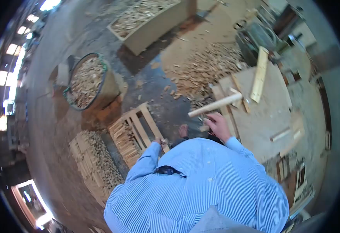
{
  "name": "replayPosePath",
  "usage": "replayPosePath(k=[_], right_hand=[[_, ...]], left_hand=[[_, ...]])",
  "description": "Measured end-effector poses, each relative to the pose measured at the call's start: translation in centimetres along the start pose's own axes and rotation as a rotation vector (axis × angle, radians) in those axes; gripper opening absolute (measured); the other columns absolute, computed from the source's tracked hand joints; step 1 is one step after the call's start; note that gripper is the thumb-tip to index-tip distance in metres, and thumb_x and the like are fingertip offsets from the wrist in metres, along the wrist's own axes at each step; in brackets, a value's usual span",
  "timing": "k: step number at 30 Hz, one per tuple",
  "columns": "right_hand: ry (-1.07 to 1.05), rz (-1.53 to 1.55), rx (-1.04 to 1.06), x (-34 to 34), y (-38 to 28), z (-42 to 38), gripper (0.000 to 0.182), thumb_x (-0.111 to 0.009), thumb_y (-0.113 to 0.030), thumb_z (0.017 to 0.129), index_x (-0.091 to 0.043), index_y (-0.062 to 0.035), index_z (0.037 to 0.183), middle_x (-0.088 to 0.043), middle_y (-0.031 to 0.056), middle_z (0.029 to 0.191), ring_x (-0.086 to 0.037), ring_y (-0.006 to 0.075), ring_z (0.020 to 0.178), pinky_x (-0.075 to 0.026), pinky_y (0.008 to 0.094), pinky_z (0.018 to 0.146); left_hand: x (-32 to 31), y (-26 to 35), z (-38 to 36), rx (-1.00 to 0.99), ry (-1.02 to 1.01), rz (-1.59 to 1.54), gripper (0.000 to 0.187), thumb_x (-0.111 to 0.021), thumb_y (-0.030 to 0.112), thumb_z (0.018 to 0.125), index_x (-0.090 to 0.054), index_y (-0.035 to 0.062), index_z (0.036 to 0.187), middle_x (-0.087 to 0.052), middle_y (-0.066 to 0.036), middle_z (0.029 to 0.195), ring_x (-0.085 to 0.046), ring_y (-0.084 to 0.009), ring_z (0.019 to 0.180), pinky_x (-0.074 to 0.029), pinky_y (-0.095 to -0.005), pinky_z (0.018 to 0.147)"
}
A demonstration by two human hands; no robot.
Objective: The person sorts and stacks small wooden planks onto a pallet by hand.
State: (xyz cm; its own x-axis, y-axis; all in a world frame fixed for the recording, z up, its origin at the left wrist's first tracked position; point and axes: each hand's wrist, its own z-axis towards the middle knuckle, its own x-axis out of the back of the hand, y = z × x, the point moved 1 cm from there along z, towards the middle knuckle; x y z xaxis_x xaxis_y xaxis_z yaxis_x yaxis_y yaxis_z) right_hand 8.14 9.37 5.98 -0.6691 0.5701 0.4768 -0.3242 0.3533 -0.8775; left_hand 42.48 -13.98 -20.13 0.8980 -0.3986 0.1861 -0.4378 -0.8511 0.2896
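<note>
My right hand [217, 126] is raised at the left edge of the wooden work table [261, 120], its fingers curled near a pale wooden strip [215, 105]. That strip slants across the table's edge, just beyond the fingertips; whether the hand touches it is unclear. Low on the left, my left hand [161, 142] is beside a slatted pallet [148, 124], its fingers small and partly hidden. On the table lie a longer plank with dark spots [259, 74], a thin strip [241, 94] and a short piece [280, 134].
Stacked wood strips [125, 143] lie on the pallet, next to a larger stack [96, 163]. A round basket [86, 81] and a long box [150, 33] hold wood pieces. Offcuts [207, 70] heap on the floor by a machine [257, 40].
</note>
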Motion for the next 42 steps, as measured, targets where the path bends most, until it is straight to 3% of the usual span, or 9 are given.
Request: replayPosePath(k=[3,6,8,11,15,23,26,28,42], right_hand=[[0.062,0.038,-0.017,0.8,-0.1,-1.5,0.028,-0.078,-0.016,0.089,-0.072,0.0034,0.108,-0.065,0.0102,0.085,-0.062,0.0189,0.071,-0.050,0.0311,0.065],[0.191,0.052,-0.071,1.7,1.6,-3.4,0.027,-0.077,-0.015,0.090,-0.072,0.0035,0.109,-0.066,0.0091,0.086,-0.061,0.0168,0.072,-0.050,0.0306,0.066],[0.264,0.136,-0.112,2.2,2.2,-4.3,0.026,-0.075,-0.014,0.091,-0.072,0.0033,0.110,-0.066,0.0092,0.087,-0.060,0.0162,0.072,-0.050,0.0301,0.067],[0.352,0.092,-0.160,3.9,1.9,-6.0,0.025,-0.074,-0.012,0.091,-0.071,0.0033,0.110,-0.065,0.0100,0.084,-0.060,0.0155,0.072,-0.049,0.0291,0.067],[0.525,-0.151,-0.218,8.3,4.8,-8.3,0.027,-0.071,-0.018,0.093,-0.071,0.0029,0.111,-0.070,0.0166,0.092,-0.066,0.0274,0.082,-0.053,0.0371,0.076],[1.181,-0.524,-0.696,19.7,14.3,-20.1,0.037,-0.070,-0.035,0.093,-0.069,-0.0003,0.107,-0.066,0.0223,0.101,-0.064,0.0413,0.098,-0.052,0.0500,0.085],[1.235,-0.612,-0.792,22.5,16.3,-22.1,0.041,-0.070,-0.038,0.092,-0.069,-0.0004,0.107,-0.066,0.0233,0.104,-0.063,0.0425,0.101,-0.051,0.0509,0.086],[1.248,-0.669,-0.835,23.2,18.2,-22.0,0.046,-0.070,-0.042,0.091,-0.069,0.0006,0.110,-0.067,0.0256,0.112,-0.064,0.0431,0.102,-0.052,0.0494,0.087],[0.889,-0.344,-0.582,22.5,20.2,-1.4,0.026,-0.067,-0.029,0.092,-0.074,-0.0047,0.098,-0.071,0.0225,0.099,-0.067,0.0427,0.094,-0.053,0.0513,0.086]], left_hand=[[-3.0,3.0,-0.2,0.079,-0.030,-0.281,0.035,-0.050,0.034,0.105,-0.053,-0.0008,0.109,-0.063,-0.013,0.085,-0.066,-0.0322,0.077,-0.060,-0.0488,0.063],[-6.2,19.5,0.2,0.009,-0.954,-0.819,0.039,-0.053,0.040,0.106,-0.055,0.0136,0.077,-0.055,-0.002,0.070,-0.056,-0.0164,0.061,-0.051,-0.0366,0.056],[-9.2,33.8,-12.7,-0.460,-0.499,-0.935,0.040,-0.057,0.048,0.103,-0.060,0.0113,0.090,-0.059,-0.001,0.073,-0.058,-0.0170,0.065,-0.057,-0.0345,0.067],[-7.3,47.4,-18.8,-0.915,-0.593,-0.824,0.060,-0.058,0.053,0.102,-0.054,-0.0007,0.128,-0.063,-0.017,0.118,-0.064,-0.0285,0.102,-0.057,-0.0443,0.088],[-9.3,52.6,-18.8,-0.919,-0.669,-0.527,0.060,-0.049,0.039,0.107,-0.033,0.0012,0.151,-0.042,-0.025,0.153,-0.048,-0.0421,0.137,-0.049,-0.0488,0.107],[-24.1,22.4,-14.5,-0.645,-0.613,0.335,0.039,-0.064,0.040,0.101,-0.063,0.0017,0.109,-0.068,-0.009,0.095,-0.066,-0.0180,0.077,-0.053,-0.0261,0.061],[-25.8,14.7,-17.1,-0.925,-0.590,0.714,0.033,-0.063,0.033,0.102,-0.064,0.0004,0.101,-0.066,-0.006,0.084,-0.063,-0.0134,0.071,-0.051,-0.0273,0.058],[-26.7,12.6,-18.4,-1.439,-0.555,0.987,0.035,-0.061,0.033,0.102,-0.064,-0.0021,0.098,-0.064,-0.004,0.076,-0.061,-0.0126,0.065,-0.049,-0.0289,0.057],[-29.3,12.4,-21.8,-1.459,-0.298,1.368,0.046,-0.056,0.048,0.102,-0.060,0.0022,0.096,-0.067,-0.025,0.083,-0.067,-0.0464,0.080,-0.050,-0.0527,0.069]])
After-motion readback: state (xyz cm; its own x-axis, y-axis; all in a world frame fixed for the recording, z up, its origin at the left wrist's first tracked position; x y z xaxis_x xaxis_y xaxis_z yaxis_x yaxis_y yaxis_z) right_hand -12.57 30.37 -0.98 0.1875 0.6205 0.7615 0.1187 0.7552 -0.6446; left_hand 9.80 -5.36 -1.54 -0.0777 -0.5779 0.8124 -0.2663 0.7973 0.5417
